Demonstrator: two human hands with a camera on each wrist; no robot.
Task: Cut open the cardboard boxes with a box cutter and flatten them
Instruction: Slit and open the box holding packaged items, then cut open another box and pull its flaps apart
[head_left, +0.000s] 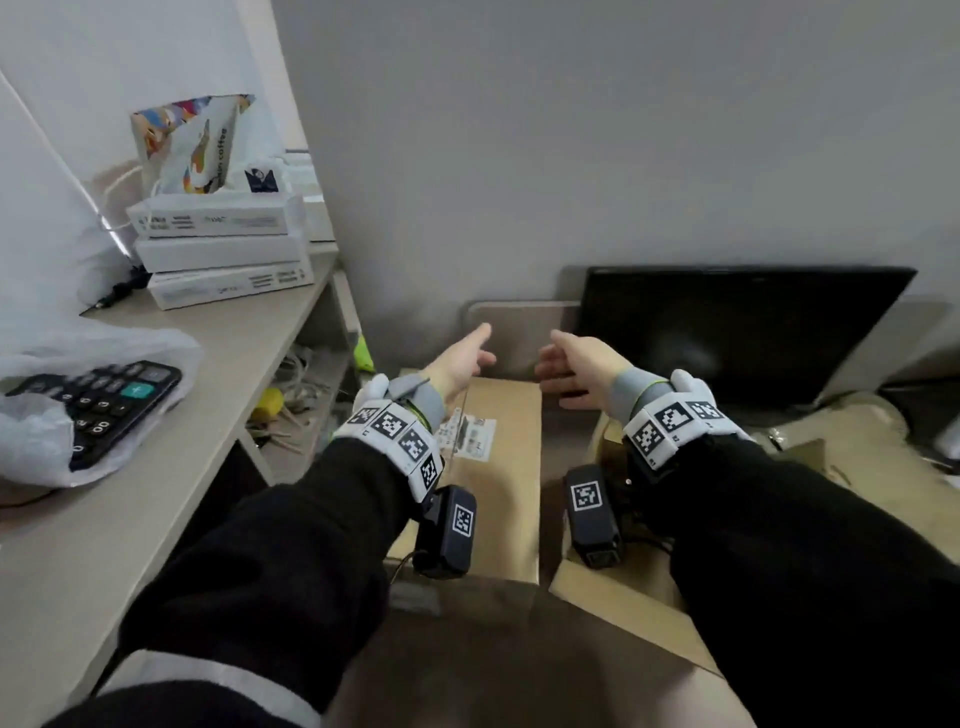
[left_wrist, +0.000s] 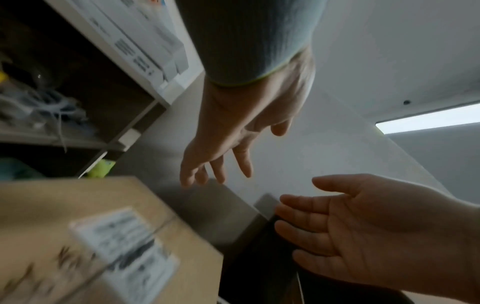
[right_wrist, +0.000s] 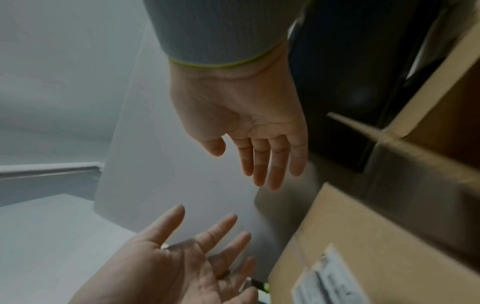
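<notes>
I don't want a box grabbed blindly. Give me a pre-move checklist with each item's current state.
1. Left hand free, fingers spread: ok.
2. Right hand free, palm open: ok.
3. Sealed brown cardboard box with white shipping label within reach below the hands: ok.
4. Hands touching that box: not ok, they hover above its far end.
5. Box cutter located: cannot tell, none visible in any view.
6. Black flat screen leaning on the wall just behind the box, safely apart: cannot tell.
</notes>
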